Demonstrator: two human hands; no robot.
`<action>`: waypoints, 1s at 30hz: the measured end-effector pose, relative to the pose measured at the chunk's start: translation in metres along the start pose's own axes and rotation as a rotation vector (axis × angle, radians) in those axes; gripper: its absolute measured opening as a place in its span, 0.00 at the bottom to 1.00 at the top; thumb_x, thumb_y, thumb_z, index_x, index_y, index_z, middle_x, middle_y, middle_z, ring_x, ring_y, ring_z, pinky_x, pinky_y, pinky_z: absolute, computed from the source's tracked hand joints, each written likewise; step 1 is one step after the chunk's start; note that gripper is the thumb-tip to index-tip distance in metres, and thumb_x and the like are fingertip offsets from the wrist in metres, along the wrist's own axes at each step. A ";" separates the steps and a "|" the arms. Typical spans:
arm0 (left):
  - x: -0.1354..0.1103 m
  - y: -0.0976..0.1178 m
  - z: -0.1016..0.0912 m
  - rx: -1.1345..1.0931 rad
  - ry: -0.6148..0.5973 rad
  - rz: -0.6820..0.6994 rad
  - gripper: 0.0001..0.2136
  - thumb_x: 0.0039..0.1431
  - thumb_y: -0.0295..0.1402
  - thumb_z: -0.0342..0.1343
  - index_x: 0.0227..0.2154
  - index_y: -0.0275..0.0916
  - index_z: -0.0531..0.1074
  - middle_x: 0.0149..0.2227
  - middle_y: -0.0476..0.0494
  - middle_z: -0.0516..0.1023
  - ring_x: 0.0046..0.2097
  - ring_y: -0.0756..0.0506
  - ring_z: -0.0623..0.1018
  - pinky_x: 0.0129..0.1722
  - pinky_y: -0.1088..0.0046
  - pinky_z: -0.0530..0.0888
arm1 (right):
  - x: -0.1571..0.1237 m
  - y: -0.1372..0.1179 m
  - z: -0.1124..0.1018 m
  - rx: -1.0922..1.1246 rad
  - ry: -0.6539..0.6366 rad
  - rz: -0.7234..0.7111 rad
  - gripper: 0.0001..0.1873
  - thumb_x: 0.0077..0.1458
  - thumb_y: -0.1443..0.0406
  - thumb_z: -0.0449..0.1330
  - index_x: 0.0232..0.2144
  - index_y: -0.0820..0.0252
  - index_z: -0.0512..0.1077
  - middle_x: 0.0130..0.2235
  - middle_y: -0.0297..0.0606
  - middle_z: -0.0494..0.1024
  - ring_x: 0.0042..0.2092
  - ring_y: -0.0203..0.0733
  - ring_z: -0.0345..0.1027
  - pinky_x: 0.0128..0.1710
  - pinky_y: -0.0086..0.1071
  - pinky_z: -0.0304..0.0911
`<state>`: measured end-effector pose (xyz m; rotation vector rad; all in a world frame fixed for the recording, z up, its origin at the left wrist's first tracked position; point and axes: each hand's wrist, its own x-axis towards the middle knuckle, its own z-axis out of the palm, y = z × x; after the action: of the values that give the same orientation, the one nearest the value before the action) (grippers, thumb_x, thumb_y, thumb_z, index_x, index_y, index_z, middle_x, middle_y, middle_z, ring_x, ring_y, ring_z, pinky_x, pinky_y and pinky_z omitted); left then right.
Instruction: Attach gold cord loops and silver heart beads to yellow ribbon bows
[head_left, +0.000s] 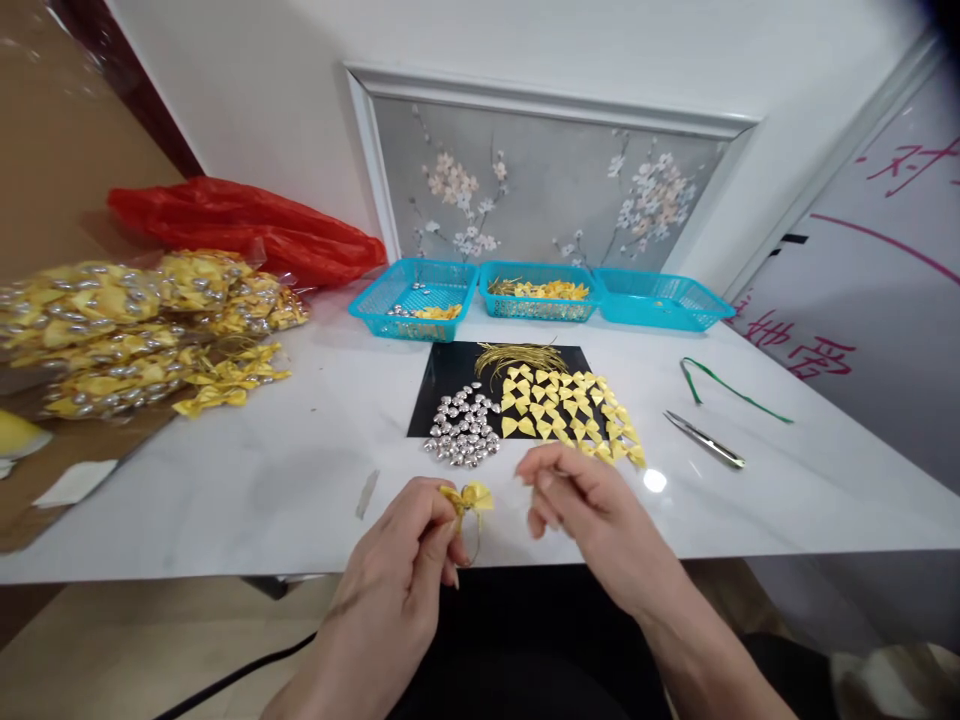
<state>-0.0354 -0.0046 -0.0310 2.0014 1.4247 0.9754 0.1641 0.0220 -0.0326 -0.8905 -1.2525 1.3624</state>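
My left hand (409, 555) pinches a yellow ribbon bow (475, 496) between thumb and fingers above the table's front edge. A thin gold cord (478, 535) hangs in a loop below the bow. To the right of it my right hand (574, 495) hovers with bent fingers apart and nothing visible in them. Beyond the hands, a black mat (435, 385) carries a heap of silver heart-shaped beads (465, 425) and rows of yellow bows (555, 405); both spill past its front edge. A bundle of gold cords (521, 357) lies along the mat's back.
Three blue baskets (366, 305) stand in a row against the wall. Tweezers (705, 440) and a green strip (739, 393) lie at right. Bagged yellow bow-and-bead pieces (97, 330), loose ones (232, 378) and a red plastic bag (247, 225) occupy the left.
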 end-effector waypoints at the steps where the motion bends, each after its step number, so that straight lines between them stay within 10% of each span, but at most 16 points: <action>1: 0.001 0.002 -0.001 0.007 0.014 0.023 0.12 0.68 0.26 0.43 0.28 0.45 0.61 0.29 0.54 0.71 0.26 0.51 0.74 0.29 0.73 0.71 | -0.001 0.000 0.003 -0.030 -0.060 0.038 0.06 0.64 0.63 0.58 0.38 0.58 0.74 0.24 0.26 0.66 0.27 0.34 0.67 0.32 0.31 0.64; 9: 0.004 0.008 -0.009 0.104 0.122 0.084 0.12 0.67 0.24 0.45 0.27 0.45 0.62 0.27 0.56 0.70 0.25 0.52 0.73 0.27 0.76 0.70 | -0.009 -0.004 0.026 -0.143 -0.221 0.161 0.08 0.57 0.63 0.62 0.27 0.59 0.73 0.24 0.28 0.66 0.24 0.32 0.57 0.25 0.28 0.52; 19: 0.004 0.014 0.002 0.155 0.184 0.166 0.10 0.64 0.24 0.46 0.31 0.44 0.66 0.34 0.48 0.76 0.33 0.48 0.79 0.31 0.75 0.75 | -0.032 -0.009 0.050 -0.529 -0.078 -0.379 0.11 0.63 0.71 0.55 0.32 0.61 0.76 0.33 0.40 0.72 0.32 0.40 0.68 0.32 0.33 0.67; 30: -0.013 0.015 -0.009 0.067 -0.037 0.029 0.12 0.67 0.26 0.44 0.27 0.46 0.62 0.24 0.57 0.72 0.22 0.52 0.74 0.25 0.78 0.70 | 0.011 -0.038 0.005 -0.747 -0.004 -0.445 0.12 0.67 0.68 0.54 0.39 0.59 0.78 0.37 0.39 0.78 0.38 0.40 0.73 0.38 0.34 0.68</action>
<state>-0.0359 -0.0222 -0.0175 2.0827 1.4294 0.9090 0.1650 0.0287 0.0070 -1.0112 -1.8731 0.5305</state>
